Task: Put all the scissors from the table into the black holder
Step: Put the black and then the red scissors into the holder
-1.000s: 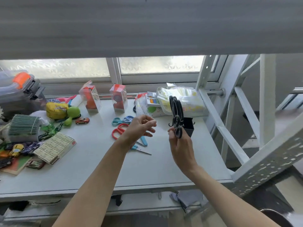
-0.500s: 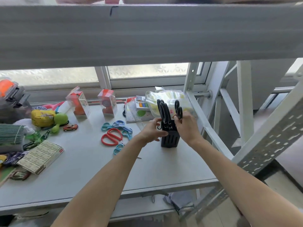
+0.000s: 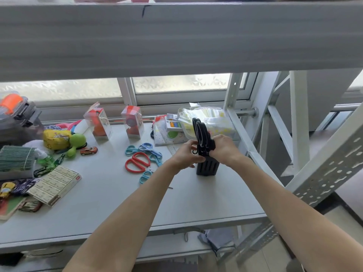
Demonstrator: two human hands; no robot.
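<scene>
Both hands at black holder [image 3: 207, 167]: left hand [image 3: 187, 154] and right hand [image 3: 223, 149] grip black scissors [image 3: 200, 134] standing in it; red scissors [image 3: 137, 161] left of left hand.

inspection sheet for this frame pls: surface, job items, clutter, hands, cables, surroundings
Surface: grey table, crowded along its left and back.
Job's things: black holder upright on the table, black scissors standing in it handles up; red scissors and blue scissors lying flat to its left, not yet in.
Clutter: toy car, green toy, yellow pouch, card box, two clear display boxes, clear lidded tub.
Grippers: left hand and right hand both grip at the holder's top, around the black scissors.
Cables: nothing seen.
Surroundings: frosted window behind, shelf beam overhead, white metal frame at right.
</scene>
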